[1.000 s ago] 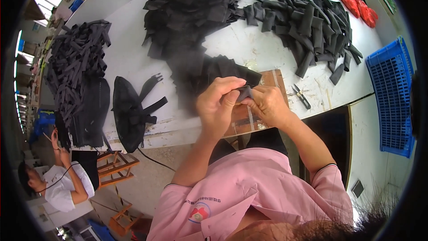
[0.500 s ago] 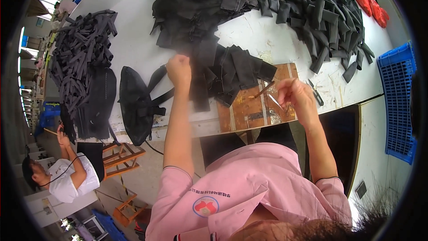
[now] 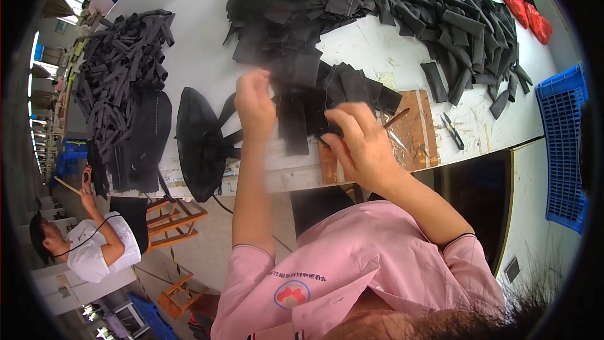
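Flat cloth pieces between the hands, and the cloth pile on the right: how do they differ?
The flat pieces lie like small sheets, while those in the right-hand pile look rolled or folded, like tubes. The flat pieces are close to both hands; the right-hand pile sits farther away. Both are dark cloth on the white table.

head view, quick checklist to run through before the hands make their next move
1. Left hand has a firm hold: cannot tell, it is blurred.
2. Right hand has a firm hold: cannot tell, dark fabric lies behind its fingertips.
3. Snips apart from both hands: ok, on the table right of the wooden board.
4. Board free of loose items: not ok, a brown stick lies over it.
5. Fabric pieces by the hands neatly stacked: not ok, they overlap unevenly.
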Action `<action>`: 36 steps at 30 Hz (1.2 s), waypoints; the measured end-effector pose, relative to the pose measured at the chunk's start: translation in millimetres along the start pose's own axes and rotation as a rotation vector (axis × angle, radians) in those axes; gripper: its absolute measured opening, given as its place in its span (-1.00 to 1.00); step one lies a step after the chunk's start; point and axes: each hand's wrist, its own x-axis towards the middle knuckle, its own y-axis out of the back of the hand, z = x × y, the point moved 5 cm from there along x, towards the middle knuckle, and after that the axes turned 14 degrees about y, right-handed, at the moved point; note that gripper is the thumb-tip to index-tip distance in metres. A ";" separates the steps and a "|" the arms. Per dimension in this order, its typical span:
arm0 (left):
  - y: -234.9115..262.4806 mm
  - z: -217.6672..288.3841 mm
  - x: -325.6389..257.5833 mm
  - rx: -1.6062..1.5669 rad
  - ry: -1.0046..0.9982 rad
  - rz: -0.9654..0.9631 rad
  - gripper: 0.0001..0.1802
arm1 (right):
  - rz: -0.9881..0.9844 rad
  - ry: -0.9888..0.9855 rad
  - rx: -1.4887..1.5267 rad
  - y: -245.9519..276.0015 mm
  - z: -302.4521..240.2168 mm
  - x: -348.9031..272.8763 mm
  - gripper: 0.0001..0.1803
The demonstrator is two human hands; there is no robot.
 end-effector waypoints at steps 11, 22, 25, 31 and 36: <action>48.1 62.9 -78.9 -0.595 0.080 -0.496 -0.89 | -0.025 0.070 0.404 10.9 4.4 19.3 -0.69; 28.1 70.7 -97.2 -0.878 0.589 -0.911 -0.71 | -0.268 -0.062 0.482 21.2 -3.2 -18.8 -0.89; 29.8 77.6 -97.8 -0.644 0.577 -1.009 -0.93 | -0.271 -0.087 0.496 21.3 -2.2 -23.4 -0.89; 20.7 83.3 -113.3 -0.319 0.316 -0.907 -0.93 | -0.067 0.108 -0.070 31.3 -13.3 -33.2 -0.75; 19.1 99.2 -124.0 -0.278 0.049 -0.457 -0.93 | 0.097 -0.206 0.254 24.6 -22.2 -54.9 -0.71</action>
